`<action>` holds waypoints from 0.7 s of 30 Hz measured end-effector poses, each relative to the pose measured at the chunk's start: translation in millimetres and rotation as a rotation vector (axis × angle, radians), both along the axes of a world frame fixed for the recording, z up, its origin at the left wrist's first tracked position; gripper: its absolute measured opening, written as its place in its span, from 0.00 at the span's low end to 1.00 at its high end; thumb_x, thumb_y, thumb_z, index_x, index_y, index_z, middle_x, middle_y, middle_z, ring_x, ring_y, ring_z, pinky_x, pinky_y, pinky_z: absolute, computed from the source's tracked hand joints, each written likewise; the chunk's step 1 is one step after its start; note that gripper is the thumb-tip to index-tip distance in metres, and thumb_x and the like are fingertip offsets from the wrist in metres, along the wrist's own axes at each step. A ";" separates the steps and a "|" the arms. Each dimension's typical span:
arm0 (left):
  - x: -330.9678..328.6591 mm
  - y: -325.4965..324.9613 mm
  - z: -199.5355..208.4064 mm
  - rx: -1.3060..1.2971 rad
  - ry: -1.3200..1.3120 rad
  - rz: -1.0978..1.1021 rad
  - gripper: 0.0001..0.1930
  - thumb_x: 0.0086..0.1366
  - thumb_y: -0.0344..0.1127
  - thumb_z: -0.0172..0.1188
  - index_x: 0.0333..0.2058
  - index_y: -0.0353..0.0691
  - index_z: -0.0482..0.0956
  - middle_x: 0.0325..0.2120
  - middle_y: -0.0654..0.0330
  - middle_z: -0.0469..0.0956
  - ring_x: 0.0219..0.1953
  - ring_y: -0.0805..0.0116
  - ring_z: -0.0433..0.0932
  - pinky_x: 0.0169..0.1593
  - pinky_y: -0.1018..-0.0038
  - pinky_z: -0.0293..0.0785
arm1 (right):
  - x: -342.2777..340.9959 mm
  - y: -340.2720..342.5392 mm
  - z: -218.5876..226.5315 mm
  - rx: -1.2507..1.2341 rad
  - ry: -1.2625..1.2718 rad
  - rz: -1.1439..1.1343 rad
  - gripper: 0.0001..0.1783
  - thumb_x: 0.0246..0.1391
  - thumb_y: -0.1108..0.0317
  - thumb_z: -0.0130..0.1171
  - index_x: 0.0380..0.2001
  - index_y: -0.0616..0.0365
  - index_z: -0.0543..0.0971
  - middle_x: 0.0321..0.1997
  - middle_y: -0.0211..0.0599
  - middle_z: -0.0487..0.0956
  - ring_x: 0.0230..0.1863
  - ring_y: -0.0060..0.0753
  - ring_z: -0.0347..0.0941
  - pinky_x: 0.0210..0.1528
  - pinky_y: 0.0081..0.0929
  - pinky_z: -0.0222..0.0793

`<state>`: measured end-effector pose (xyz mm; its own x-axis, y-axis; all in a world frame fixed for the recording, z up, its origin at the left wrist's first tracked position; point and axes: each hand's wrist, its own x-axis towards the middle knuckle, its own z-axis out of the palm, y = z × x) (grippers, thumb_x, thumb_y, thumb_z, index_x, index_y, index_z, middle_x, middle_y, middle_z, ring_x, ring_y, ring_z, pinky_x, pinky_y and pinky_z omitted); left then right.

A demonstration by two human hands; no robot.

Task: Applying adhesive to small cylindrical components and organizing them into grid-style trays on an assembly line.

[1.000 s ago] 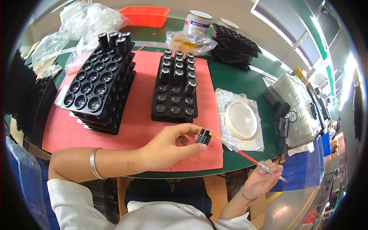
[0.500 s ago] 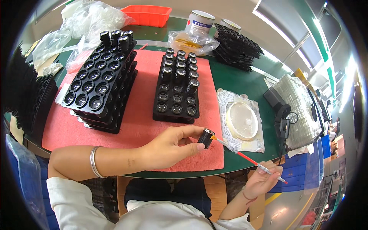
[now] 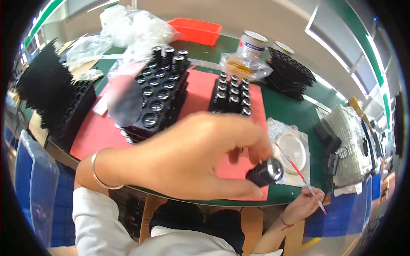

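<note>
My left hand (image 3: 196, 162) is raised close to the camera, its thumb and fingers gripping a short black cylinder (image 3: 267, 171) with a shiny, lens-like end. That end is tilted up and to the right. In my right hand (image 3: 305, 202) is a thin paintbrush (image 3: 294, 167) with a red and clear handle, its tip pointing up and left near a round white dish (image 3: 295, 147). The brush tip and the cylinder are apart. Beyond my left hand, several similar black cylinders (image 3: 233, 90) stand in rows, their lower end hidden by the hand.
Stacked black trays (image 3: 181, 100) with lens-like pieces and a few upright cylinders rest on the pink mat (image 3: 194, 91). Behind are a red bin (image 3: 196, 33), plastic bags (image 3: 136, 32), a can (image 3: 252, 45) and more black trays (image 3: 290, 72). A dark blurred patch covers part of the left stack.
My left hand has lifted the cylinder toward the camera and right, turning its shiny end up. The brush tip has come away from the cylinder. The view has shifted.
</note>
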<state>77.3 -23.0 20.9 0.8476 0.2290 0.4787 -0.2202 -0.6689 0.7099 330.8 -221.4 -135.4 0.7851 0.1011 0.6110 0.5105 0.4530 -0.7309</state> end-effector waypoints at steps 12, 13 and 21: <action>-52.1 143.0 9.3 0.335 0.276 0.848 0.17 0.45 0.37 0.66 0.30 0.30 0.77 0.20 0.54 0.76 0.23 0.67 0.74 0.30 0.74 0.70 | -2.9 2.3 2.6 0.006 0.053 -0.025 0.17 0.62 0.58 0.39 0.24 0.57 0.61 0.24 0.28 0.55 0.28 0.22 0.51 0.33 0.21 0.48; -50.5 147.8 3.7 0.361 0.259 0.857 0.16 0.45 0.37 0.66 0.29 0.30 0.77 0.20 0.54 0.77 0.23 0.66 0.75 0.31 0.74 0.70 | -3.8 2.3 2.7 0.007 0.059 -0.041 0.17 0.62 0.58 0.39 0.24 0.57 0.61 0.24 0.28 0.55 0.28 0.22 0.51 0.32 0.21 0.48; -47.6 162.0 -0.7 0.299 0.349 0.845 0.15 0.47 0.37 0.65 0.28 0.29 0.77 0.20 0.53 0.76 0.24 0.67 0.75 0.31 0.74 0.70 | -5.0 2.5 3.9 -0.033 0.053 -0.077 0.17 0.62 0.57 0.40 0.23 0.56 0.61 0.23 0.27 0.55 0.27 0.21 0.50 0.31 0.20 0.47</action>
<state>29.8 139.1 20.2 0.5646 0.7384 0.3688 0.6086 -0.6743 0.4183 325.9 -218.8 -131.5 0.8226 0.0588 0.5655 0.5028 0.3892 -0.7718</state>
